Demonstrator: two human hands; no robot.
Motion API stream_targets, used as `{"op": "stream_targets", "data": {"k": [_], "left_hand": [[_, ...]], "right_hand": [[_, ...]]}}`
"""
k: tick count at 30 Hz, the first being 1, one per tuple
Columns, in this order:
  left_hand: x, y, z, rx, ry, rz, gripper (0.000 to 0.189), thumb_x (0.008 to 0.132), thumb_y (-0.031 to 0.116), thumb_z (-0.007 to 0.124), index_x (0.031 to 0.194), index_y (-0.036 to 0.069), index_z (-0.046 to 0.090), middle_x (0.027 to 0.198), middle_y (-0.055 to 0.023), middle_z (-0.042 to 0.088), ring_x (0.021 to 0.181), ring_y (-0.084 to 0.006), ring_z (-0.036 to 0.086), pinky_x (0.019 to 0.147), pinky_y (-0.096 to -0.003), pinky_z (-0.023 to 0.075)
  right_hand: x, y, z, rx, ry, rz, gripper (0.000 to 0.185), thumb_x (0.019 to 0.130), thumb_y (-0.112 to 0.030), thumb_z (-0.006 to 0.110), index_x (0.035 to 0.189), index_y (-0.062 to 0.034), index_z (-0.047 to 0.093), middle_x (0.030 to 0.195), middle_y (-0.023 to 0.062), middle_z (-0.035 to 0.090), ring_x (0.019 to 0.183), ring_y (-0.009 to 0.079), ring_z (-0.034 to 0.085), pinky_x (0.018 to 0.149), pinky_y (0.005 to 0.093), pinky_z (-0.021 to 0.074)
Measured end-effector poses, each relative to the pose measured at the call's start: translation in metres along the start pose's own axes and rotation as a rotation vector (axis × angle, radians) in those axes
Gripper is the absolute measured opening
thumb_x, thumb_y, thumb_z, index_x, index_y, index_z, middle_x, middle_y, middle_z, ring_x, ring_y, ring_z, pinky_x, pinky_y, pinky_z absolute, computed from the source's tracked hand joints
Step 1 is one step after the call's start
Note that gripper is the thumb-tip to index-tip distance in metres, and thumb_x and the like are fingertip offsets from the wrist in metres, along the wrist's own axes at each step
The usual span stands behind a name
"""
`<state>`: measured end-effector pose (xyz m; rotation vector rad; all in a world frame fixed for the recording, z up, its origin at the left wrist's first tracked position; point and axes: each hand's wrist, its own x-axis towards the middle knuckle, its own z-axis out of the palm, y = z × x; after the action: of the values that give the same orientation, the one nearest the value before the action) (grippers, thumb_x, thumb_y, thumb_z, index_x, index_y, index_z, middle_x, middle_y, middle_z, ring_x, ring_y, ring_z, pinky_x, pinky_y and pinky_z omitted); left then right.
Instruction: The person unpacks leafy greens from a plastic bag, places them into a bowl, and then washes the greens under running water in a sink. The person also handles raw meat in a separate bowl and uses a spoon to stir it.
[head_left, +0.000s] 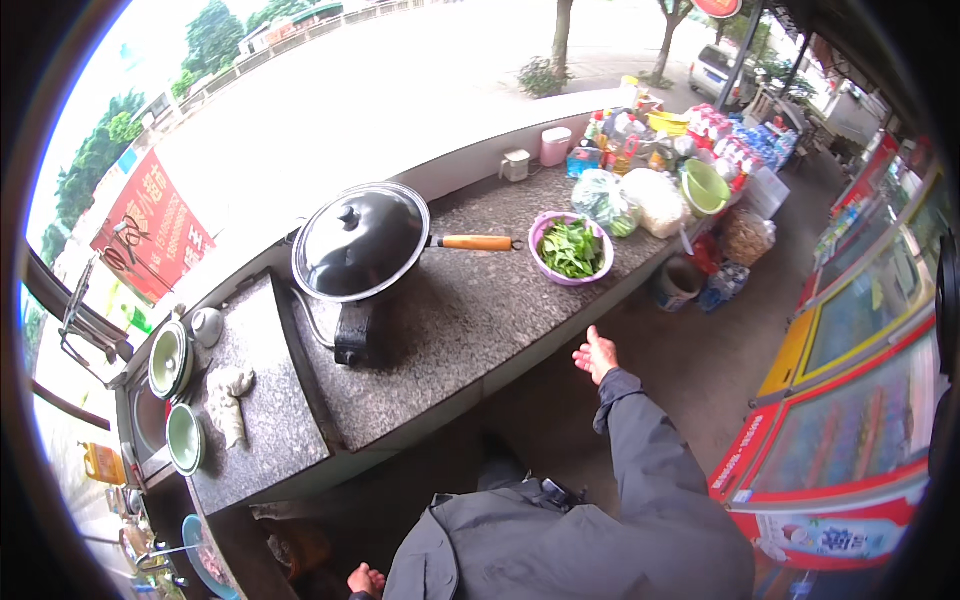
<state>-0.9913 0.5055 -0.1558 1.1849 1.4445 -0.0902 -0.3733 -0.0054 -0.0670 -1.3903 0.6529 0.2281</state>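
Note:
My right hand (598, 356) is held out in the air beside the counter's front edge, thumb raised from the fingers, with nothing in it. The nearest thing on the counter is a purple basin (534, 259) of green leafy vegetables (571, 246). Low at the bottom of the view hangs my left hand (366, 581); I see nothing in it, and its fingers are partly hidden. Before me, a wok with a dark domed lid (360, 240) sits on a black gas stove (358, 337). The wok's wooden handle (476, 242) points right, towards the basin.
Green bowls (185, 439) and a crumpled cloth (227, 401) lie on the left of the granite counter (442, 360). Plastic bags (652, 202), bottles and a green basket (705, 187) crowd its far right. A bucket (677, 283) stands on the floor; glass-topped freezers (855, 427) line the right.

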Motion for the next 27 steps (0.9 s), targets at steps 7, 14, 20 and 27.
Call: {"op": "stream_targets", "data": {"k": [7,14,20,27], "left_hand": [[-0.102,0.051,0.100,-0.252,0.021,0.003,0.018,0.096,0.023,0.063,0.095,0.006,0.063,0.069,-0.0018,0.054,0.052,-0.0112,0.049,0.047,-0.0280,0.0466],[-0.149,0.085,0.164,-0.198,0.230,-0.099,0.032,0.096,0.027,0.063,0.113,0.000,0.064,0.086,-0.0066,0.066,0.066,-0.0144,0.064,0.058,-0.0287,0.0543],[-0.138,0.081,0.173,-0.256,0.227,-0.117,0.029,0.097,0.024,0.061,0.114,0.001,0.063,0.090,-0.0074,0.065,0.070,-0.0142,0.064,0.061,-0.0284,0.0549],[-0.087,0.043,0.140,-0.335,0.328,-0.159,0.025,0.095,0.021,0.060,0.107,-0.001,0.065,0.082,-0.0077,0.066,0.061,-0.0150,0.063,0.053,-0.0295,0.0525]], "right_hand": [[0.140,-0.065,0.017,0.304,0.027,0.050,0.062,0.088,-0.042,0.071,0.127,-0.0012,0.047,0.090,0.0211,0.063,0.078,0.0332,0.068,0.060,0.0379,0.0566],[0.222,-0.057,0.022,0.263,-0.089,0.037,0.039,0.094,-0.015,0.054,0.125,0.0069,0.049,0.114,0.0209,0.060,0.096,0.0347,0.066,0.081,0.0415,0.0616],[0.182,-0.040,-0.017,0.059,0.084,0.025,0.040,0.095,-0.024,0.061,0.125,0.0019,0.053,0.108,0.0166,0.064,0.082,0.0298,0.065,0.066,0.0361,0.0609],[-0.021,-0.005,0.009,-0.437,-0.171,0.007,0.026,0.094,-0.015,0.054,0.119,-0.0081,0.056,0.100,0.0070,0.063,0.083,0.0200,0.065,0.064,0.0357,0.0565]]}}
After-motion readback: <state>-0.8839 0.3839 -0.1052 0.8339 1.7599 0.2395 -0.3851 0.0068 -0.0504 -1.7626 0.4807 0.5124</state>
